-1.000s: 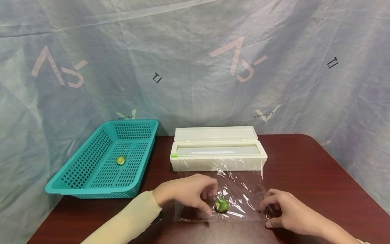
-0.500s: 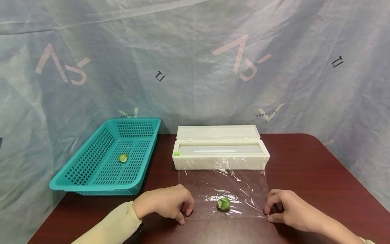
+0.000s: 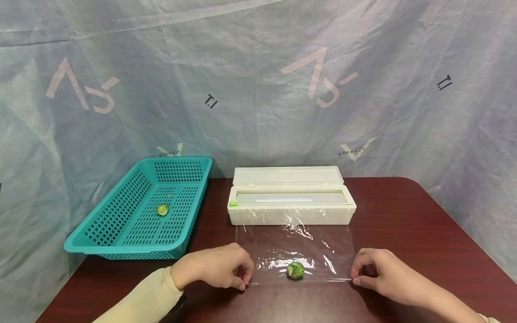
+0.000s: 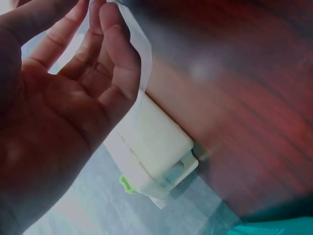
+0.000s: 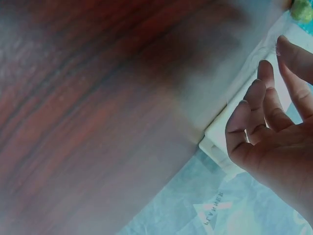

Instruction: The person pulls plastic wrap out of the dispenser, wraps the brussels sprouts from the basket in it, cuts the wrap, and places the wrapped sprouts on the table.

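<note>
A sheet of clear plastic wrap (image 3: 274, 251) runs from the white wrap dispenser (image 3: 291, 216) toward the front of the table. My left hand (image 3: 220, 268) pinches its near left corner between thumb and fingers. At the near right corner my right hand (image 3: 379, 274) pinches it likewise. On the wrap, close to its near edge and between the hands, lies a small green Brussels sprout (image 3: 295, 270). In the left wrist view the left hand (image 4: 73, 98) has curled fingers with film beside them. The right wrist view shows the right hand (image 5: 274, 112) with thumb and index finger together.
The dispenser's lid (image 3: 287, 176) stands raised at the back, with a green slider (image 3: 233, 203) at the left of its front edge. A teal plastic basket (image 3: 190, 224) on the left holds another sprout (image 3: 162, 210). A grey curtain (image 3: 250, 89) hangs behind the dark red table (image 3: 404, 224).
My left hand has moved left from beside the sprout to the wrap's left corner and pinches it. The right hand has stayed at the right corner. The near edge now looks straighter and tighter.
</note>
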Demonstrator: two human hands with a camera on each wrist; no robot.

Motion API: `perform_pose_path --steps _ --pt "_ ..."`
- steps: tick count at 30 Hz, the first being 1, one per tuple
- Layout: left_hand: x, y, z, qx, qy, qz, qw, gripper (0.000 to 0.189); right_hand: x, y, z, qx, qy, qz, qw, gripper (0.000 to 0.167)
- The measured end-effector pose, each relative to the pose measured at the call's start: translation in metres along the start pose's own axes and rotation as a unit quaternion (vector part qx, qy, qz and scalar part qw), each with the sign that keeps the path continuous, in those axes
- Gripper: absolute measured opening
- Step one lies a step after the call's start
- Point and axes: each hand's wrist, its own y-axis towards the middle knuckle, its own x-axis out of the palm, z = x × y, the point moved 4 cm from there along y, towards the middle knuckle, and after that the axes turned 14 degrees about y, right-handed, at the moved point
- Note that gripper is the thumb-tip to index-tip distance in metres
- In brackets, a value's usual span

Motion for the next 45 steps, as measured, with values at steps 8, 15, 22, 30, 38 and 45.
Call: perform_pose_path --steps 8,15,22,30,38,45 --pt "-0.007 -0.001 -0.004 0.007 -0.013 0.014 0.9998 0.028 -0.004 0.004 -0.002 0.002 -0.008 0.0 1.0 0.032" --pt "-0.01 0.0 -0.006 0.005 -0.012 0.019 0.9997 0.029 -0.007 0.005 -0.001 0.037 -0.016 0.005 0.9992 0.027" --pt "-0.01 0.0 -0.007 0.006 -0.015 0.019 0.9997 0.03 -0.008 0.007 -0.003 0.064 -0.015 0.003 0.9978 0.023" --pt "-0.009 0.002 -0.009 0.0 -0.021 0.022 0.9995 0.031 -0.009 0.008 -0.001 0.067 0.001 0.005 0.9977 0.023" --pt "-0.009 0.001 -0.011 -0.001 -0.031 0.03 0.9991 0.027 -0.01 0.01 0.002 0.067 0.014 0.006 0.9976 0.023" --pt "-0.007 0.005 -0.017 -0.006 -0.046 0.029 0.9985 0.028 -0.009 0.012 0.006 0.069 0.023 0.0 0.9973 0.021"
